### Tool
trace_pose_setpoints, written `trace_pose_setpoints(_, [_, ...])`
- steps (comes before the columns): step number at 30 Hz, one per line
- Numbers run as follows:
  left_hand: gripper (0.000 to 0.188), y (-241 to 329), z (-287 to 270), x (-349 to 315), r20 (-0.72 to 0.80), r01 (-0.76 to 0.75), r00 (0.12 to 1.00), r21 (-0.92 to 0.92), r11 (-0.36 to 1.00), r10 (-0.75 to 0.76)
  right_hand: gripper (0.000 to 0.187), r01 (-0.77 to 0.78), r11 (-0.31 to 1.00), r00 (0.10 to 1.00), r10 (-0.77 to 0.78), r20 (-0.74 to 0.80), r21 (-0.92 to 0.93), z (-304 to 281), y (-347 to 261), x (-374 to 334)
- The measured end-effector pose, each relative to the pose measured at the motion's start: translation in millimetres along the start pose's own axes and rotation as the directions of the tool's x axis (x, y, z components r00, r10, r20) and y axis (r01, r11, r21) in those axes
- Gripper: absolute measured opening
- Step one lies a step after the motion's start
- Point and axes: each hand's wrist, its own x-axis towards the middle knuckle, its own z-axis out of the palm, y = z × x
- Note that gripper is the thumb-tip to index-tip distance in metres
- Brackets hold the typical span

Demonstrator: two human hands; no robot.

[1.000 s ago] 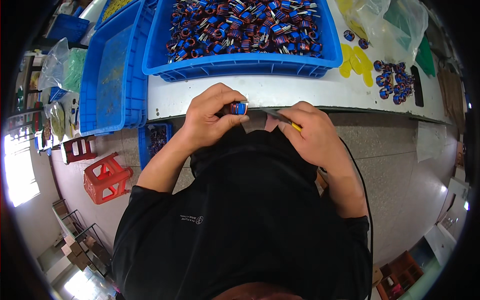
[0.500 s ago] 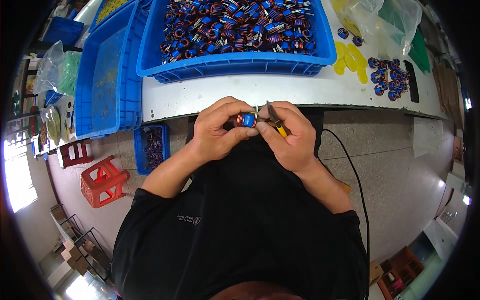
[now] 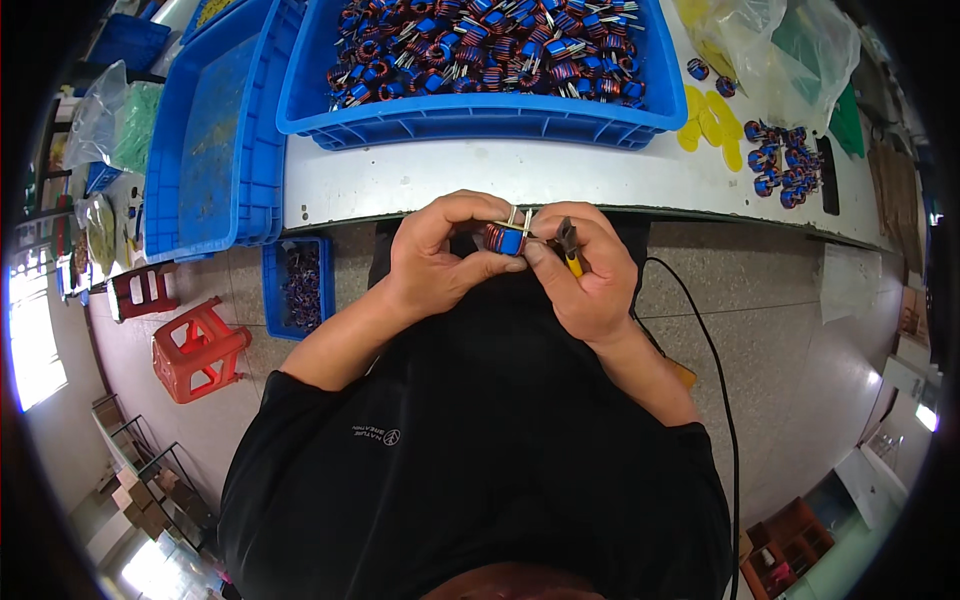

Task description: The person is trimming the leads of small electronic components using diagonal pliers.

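Observation:
My left hand (image 3: 432,252) pinches a toroidal coil (image 3: 508,240) between thumb and fingers, just off the table's front edge. Copper-coloured winding wraps the coil, a blue part faces up, and pale metal leads stick up from it. In my right hand (image 3: 592,272) lies a pair of pliers (image 3: 567,238) with dark jaws and yellow on the handle. The jaws point up and away from the coil. My right thumb and fingertips meet the coil's right side; whether they grip it too I cannot tell.
A blue crate (image 3: 480,122) heaped with similar coils stands ahead on the white table (image 3: 400,182). Left is another blue crate (image 3: 205,150). Yellow discs (image 3: 710,120), grouped coils (image 3: 785,160) and a dark flat object (image 3: 828,178) lie right. A red stool (image 3: 200,350) stands on the floor.
The coil has turned in my fingers, so its leads now show more plainly, pointing up. The pliers have rotated within my right hand. My view has shifted slightly.

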Motion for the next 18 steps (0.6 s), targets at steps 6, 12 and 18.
trace_pose_setpoints(6, [0.042, -0.1, -5.0, 4.5, 0.035, -0.091, 0.995, 0.083, 0.992, 0.089, 0.023, 0.047, 0.999, 0.999, -0.047, -0.005, 0.005, -0.9, -2.3, 0.2])
trace_pose_setpoints(12, [0.045, 4.0, -11.2, 8.2, 0.158, -0.227, 0.969, 0.269, 0.936, 0.19, 0.024, 0.1, 0.995, 0.995, -0.1, -0.003, -0.025, -3.8, 0.6, -0.7])
trace_pose_setpoints(18, [0.051, 2.9, -9.7, -4.2, 0.182, 0.397, 0.918, -0.442, 0.804, -0.353, 0.025, -0.061, 0.991, 0.996, 0.052, -0.079, -0.117, -6.7, 0.8, 0.8])
